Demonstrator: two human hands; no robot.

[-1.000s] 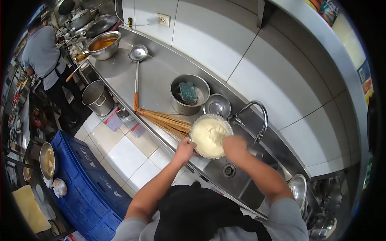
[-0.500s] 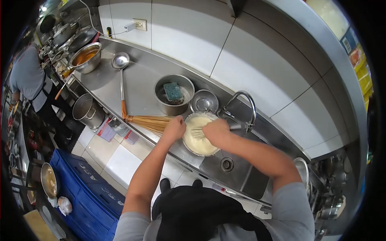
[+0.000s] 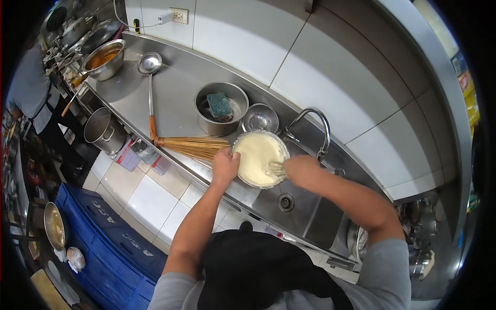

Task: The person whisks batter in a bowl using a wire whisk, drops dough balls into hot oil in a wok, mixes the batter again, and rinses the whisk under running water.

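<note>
A round bowl (image 3: 235, 173) full of pale creamy batter (image 3: 256, 155) is at the sink's left edge. My left hand (image 3: 226, 164) grips its left rim, fingers closed. In my right hand (image 3: 302, 169) is a wire whisk (image 3: 276, 168), its wires dipped in the batter at the bowl's right side. Behind the bowl sit a small metal bowl (image 3: 261, 118) and a steel pot (image 3: 205, 124) with a green scouring pad (image 3: 219, 105) in it. A stick brush (image 3: 194, 146) lies left of my left hand.
The faucet (image 3: 326, 132) arches over the sink, whose drain (image 3: 286, 202) is near the bowl. A ladle (image 3: 151, 95) and a bowl of orange liquid (image 3: 105, 59) are farther left. Blue crates (image 3: 111, 243) stand behind on the left. Another person (image 3: 33, 85) stands at the far left.
My right hand has swung right and slightly down with the whisk, from the middle of the batter to the bowl's right side. My left hand stays on the rim. The view has shifted slightly.
</note>
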